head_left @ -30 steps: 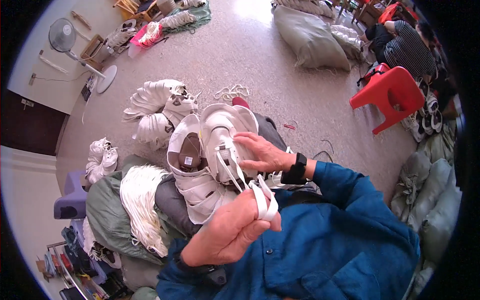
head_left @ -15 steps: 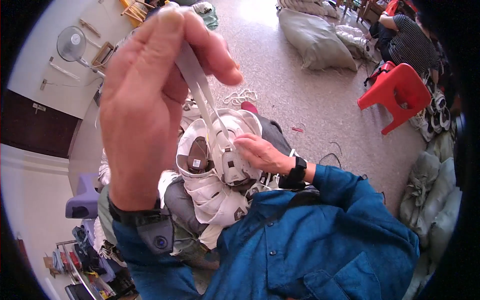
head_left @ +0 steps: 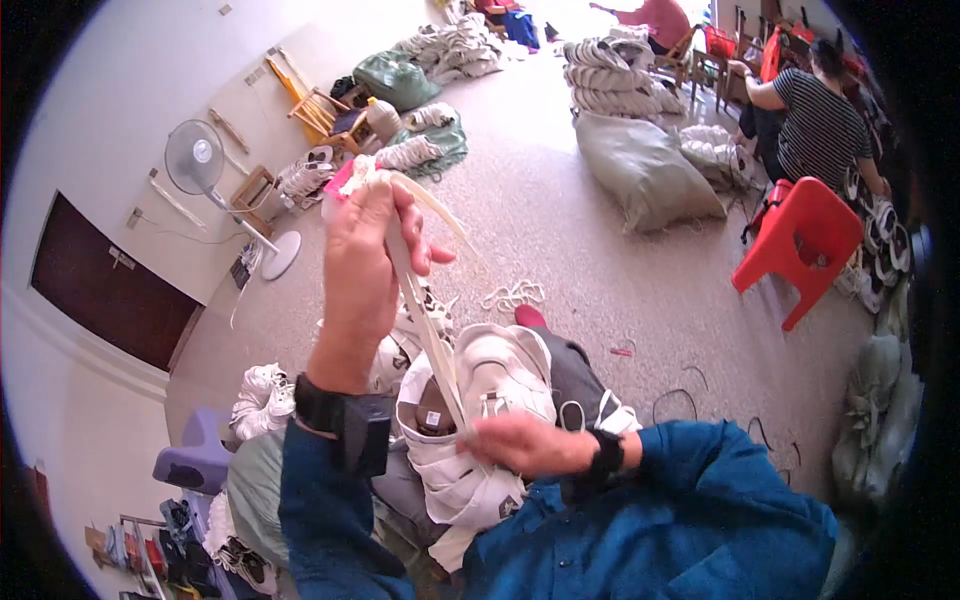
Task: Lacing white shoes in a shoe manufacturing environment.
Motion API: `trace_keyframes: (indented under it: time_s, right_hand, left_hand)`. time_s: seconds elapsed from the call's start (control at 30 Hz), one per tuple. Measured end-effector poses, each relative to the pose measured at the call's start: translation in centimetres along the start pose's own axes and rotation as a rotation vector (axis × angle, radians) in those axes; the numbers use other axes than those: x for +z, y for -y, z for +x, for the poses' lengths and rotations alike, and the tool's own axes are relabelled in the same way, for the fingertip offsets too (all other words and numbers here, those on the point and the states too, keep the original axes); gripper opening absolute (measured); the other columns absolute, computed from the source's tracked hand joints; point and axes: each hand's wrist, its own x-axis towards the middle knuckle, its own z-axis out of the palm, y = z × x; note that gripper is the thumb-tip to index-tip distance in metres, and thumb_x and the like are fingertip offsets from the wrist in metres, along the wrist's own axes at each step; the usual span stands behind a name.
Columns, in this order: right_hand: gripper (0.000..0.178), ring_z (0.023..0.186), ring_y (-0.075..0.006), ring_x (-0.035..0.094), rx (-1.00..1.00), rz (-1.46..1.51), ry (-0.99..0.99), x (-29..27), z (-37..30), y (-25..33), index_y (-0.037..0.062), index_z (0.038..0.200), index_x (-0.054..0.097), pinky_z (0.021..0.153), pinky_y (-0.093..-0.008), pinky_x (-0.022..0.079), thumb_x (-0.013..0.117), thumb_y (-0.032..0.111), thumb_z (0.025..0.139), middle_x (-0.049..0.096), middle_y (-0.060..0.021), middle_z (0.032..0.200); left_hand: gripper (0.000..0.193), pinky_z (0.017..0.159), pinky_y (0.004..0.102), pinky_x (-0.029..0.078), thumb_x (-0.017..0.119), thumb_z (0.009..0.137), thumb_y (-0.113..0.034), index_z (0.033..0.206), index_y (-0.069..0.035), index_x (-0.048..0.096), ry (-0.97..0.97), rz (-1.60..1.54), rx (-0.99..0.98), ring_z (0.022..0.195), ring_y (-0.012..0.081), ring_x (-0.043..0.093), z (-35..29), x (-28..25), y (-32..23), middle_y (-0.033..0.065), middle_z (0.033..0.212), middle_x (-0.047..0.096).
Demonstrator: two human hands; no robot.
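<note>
My left hand is raised at left of centre, fingers closed on a flat whitish shoelace. A loose end hangs over beyond the fingers. Taut strands slant down to my right hand, which is slightly blurred and pinches the lace low over my lap. Just beyond the right hand lies a white shoe, partly covered by that hand. Beside it, nearer me, sits another white shoe with a brown insole showing inside. More white shoes lie behind my left forearm.
A coil of white lace lies on the floor ahead. Farther off are a stuffed grey sack, a red plastic stool and a seated person in a striped shirt. A standing fan and purple chair are at left.
The view has tilted up, showing more of the room. My left hand is farther from the camera. My right hand has come from the shoe's side onto the lace.
</note>
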Motion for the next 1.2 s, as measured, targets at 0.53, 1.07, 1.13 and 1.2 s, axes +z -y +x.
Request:
trace_keyframes:
  time_s: [0.53,1.07,1.13,1.2]
  right_hand:
    - [0.025,0.074,-0.0259,0.058,0.179,0.003,0.439,2.3,-3.4,-3.9,0.0002,0.100,0.056,0.071,-0.0393,0.048,0.043,0.021,0.104,0.056,-0.0106,0.077]
    - [0.013,0.077,-0.0429,0.061,0.143,-0.112,0.469,2.8,-3.5,-3.9,-0.0030,0.097,0.054,0.070,-0.0473,0.048,0.053,0.009,0.091,0.059,-0.0241,0.079]
    - [0.016,0.081,-0.0431,0.062,0.164,-0.136,0.476,2.7,-3.4,-3.7,-0.0028,0.100,0.057,0.072,-0.0469,0.049,0.054,0.011,0.092,0.062,-0.0247,0.083]
    - [0.017,0.082,-0.0418,0.063,0.150,-0.127,0.484,2.6,-3.3,-3.5,-0.0022,0.100,0.058,0.072,-0.0463,0.049,0.054,0.013,0.093,0.063,-0.0238,0.085]
  left_hand:
    - [0.025,0.044,0.0280,0.048,0.041,0.106,-0.027,0.108,-0.004,0.053,-0.251,-0.148,-0.028,0.046,0.0055,0.031,-1.4,-4.5,6.0,-0.0035,0.064,0.034]
    - [0.031,0.040,0.0244,0.041,0.045,0.105,-0.029,0.117,-0.001,0.051,-0.392,-0.045,-0.035,0.046,0.0037,0.028,-5.3,-7.0,7.1,-0.0065,0.060,0.028]
    - [0.029,0.039,0.0252,0.044,0.044,0.105,-0.026,0.118,-0.001,0.052,-0.414,-0.033,-0.014,0.046,0.0036,0.028,-5.6,-7.0,6.2,-0.0059,0.061,0.031]
    - [0.029,0.040,0.0249,0.044,0.044,0.105,-0.025,0.119,-0.001,0.052,-0.416,-0.048,-0.002,0.046,0.0036,0.029,-6.2,-7.1,5.7,-0.0055,0.062,0.032]
